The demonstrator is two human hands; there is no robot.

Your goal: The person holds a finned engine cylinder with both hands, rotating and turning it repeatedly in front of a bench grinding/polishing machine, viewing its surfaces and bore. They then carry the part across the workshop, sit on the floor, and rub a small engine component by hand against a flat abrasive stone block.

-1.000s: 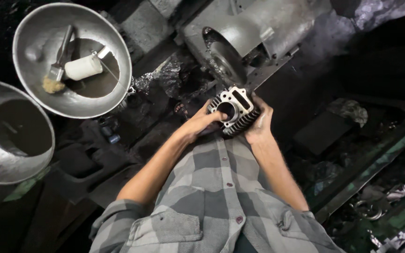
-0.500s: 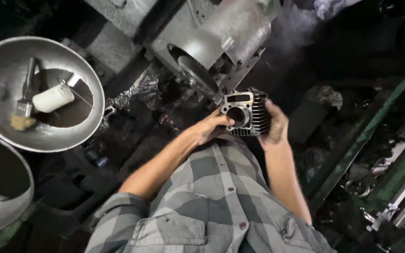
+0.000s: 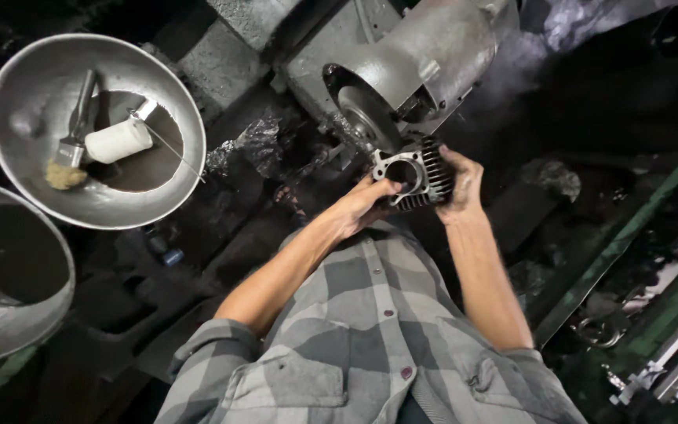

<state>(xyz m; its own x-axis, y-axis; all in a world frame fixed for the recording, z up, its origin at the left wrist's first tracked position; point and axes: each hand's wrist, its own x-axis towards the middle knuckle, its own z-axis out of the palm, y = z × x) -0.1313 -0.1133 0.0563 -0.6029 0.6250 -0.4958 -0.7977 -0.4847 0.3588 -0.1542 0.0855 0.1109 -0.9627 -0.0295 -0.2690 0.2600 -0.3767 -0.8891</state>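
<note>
Two hands, left [image 3: 362, 206], right [image 3: 458, 182], finned cylinder [image 3: 413, 174] gripped between

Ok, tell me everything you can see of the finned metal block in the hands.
The finned metal block is a grey engine cylinder of cast metal, with a round bore through a flat pale face and dark cooling fins along its side. It looks oily. The left hand grips it from below left, the right hand cups its finned side. It is held just below the big engine casing.
</note>
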